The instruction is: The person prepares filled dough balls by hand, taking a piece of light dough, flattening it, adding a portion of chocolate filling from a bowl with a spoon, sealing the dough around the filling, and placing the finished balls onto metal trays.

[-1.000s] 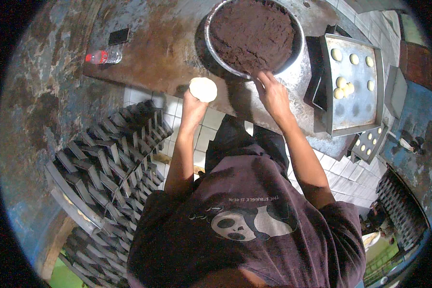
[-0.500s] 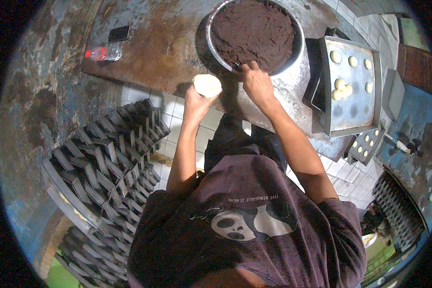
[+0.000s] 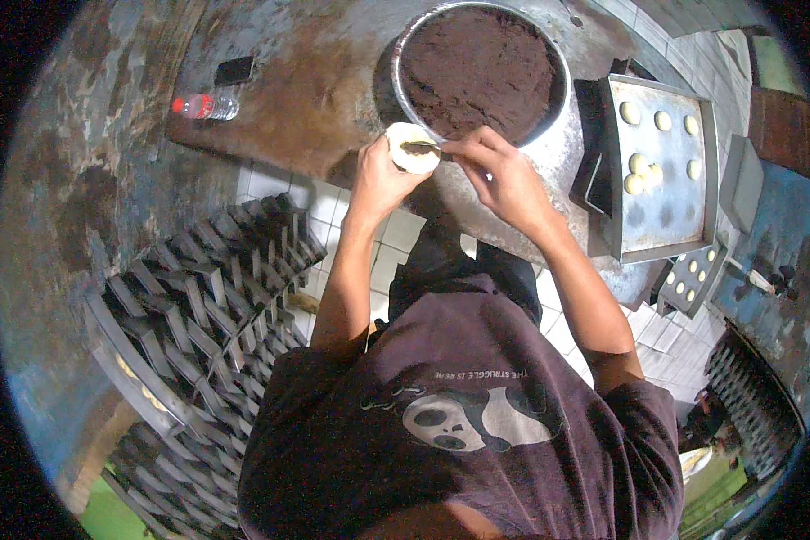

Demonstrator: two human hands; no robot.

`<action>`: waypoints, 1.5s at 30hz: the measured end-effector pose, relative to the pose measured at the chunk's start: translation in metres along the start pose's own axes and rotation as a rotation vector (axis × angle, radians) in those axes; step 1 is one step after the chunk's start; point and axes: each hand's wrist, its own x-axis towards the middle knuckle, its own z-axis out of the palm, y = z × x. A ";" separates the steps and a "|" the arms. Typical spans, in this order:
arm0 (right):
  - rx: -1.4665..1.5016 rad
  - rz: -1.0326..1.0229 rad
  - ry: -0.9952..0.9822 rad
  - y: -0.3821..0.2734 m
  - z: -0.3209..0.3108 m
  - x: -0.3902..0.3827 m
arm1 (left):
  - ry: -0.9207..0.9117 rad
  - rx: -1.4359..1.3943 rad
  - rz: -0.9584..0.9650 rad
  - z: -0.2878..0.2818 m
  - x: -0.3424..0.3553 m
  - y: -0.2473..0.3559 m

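My left hand (image 3: 380, 176) cups a flat pale round of dough (image 3: 411, 148) in its palm, held over the near edge of the worn counter. My right hand (image 3: 504, 175) pinches a thin utensil (image 3: 423, 145) whose tip lies across the dough with a dab of dark filling on it. Just beyond both hands stands a large round metal bowl (image 3: 562, 126) full of dark brown paste (image 3: 479, 70).
A metal baking tray (image 3: 661, 211) with several pale dough balls (image 3: 641, 171) lies to the right of the bowl. A plastic bottle (image 3: 203, 106) and a dark phone (image 3: 235, 69) lie on the counter at left. Stacked dark racks (image 3: 198, 315) stand at lower left; another tray (image 3: 693, 279) sits lower right.
My right hand left the bowl's rim and came to the dough with the utensil. My left hand lifted the dough closer to the bowl.
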 end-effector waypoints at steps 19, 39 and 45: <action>-0.040 -0.001 0.151 0.000 -0.004 -0.052 | -0.173 -0.045 0.116 0.005 0.008 0.031; 0.259 0.001 0.152 -0.008 -0.069 -0.074 | -0.571 -0.222 0.191 0.042 0.006 0.081; 0.386 0.080 0.150 -0.007 -0.088 -0.076 | -0.792 -0.149 0.241 0.039 0.020 0.116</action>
